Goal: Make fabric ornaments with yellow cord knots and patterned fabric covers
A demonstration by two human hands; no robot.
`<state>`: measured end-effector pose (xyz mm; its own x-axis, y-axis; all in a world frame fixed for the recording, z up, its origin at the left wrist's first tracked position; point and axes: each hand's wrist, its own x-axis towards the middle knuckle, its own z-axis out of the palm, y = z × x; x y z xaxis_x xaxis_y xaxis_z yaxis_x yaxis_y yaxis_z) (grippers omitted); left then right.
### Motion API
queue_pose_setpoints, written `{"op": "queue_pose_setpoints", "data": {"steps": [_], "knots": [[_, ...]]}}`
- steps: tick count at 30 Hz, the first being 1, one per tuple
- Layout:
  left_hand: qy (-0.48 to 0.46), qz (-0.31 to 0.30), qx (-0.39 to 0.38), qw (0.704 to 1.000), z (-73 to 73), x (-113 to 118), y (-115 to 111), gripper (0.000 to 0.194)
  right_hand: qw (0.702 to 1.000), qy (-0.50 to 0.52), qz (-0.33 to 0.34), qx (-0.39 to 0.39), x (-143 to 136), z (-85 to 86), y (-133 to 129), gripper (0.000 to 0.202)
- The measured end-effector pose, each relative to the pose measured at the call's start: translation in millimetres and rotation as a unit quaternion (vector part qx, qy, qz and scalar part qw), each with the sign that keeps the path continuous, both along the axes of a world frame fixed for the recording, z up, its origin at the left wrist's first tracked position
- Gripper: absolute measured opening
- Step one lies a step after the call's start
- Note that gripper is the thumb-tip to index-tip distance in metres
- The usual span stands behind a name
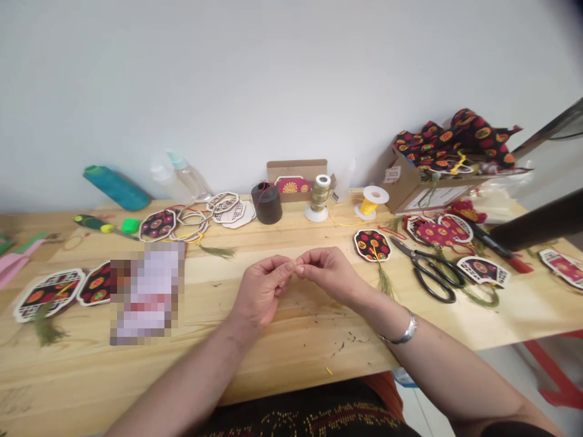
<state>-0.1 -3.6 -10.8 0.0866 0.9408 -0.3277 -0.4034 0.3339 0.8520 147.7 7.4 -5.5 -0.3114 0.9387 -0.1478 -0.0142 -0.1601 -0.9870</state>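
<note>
The left hand (264, 285) and right hand (325, 273) pinch closed, fingertips touching, over a wooden table (191, 376) by a pale wall (228, 79). I cannot tell what they hold.

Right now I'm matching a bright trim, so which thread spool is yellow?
The yellow spool with white flanges, just left of the fabric-filled box. The others are the teal cone, the black spool and the pale green spool.
</note>
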Motion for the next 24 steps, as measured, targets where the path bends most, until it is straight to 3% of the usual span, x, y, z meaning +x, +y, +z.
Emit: {"op": "queue_pose_setpoints", "data": {"steps": [8, 16, 24], "knots": [[0.040, 0.021, 0.032, 0.998, 0.7, 3, 0, 0.030, 0.996, -0.061, -0.018, 0.064, -2, -0.4, -5, 0.013], [0.113, 0.019, 0.106, 0.988, -7.6, -3, -1, 0.024, 0.984, -0.107, -0.007, 0.144, -4, -0.9, -7, 0.011], [0.124, 0.016, 0.082, 0.989, -6.8, 0, -1, 0.028, 0.948, -0.182, 0.006, 0.262, -1, -6.0, -9, 0.013]]}}
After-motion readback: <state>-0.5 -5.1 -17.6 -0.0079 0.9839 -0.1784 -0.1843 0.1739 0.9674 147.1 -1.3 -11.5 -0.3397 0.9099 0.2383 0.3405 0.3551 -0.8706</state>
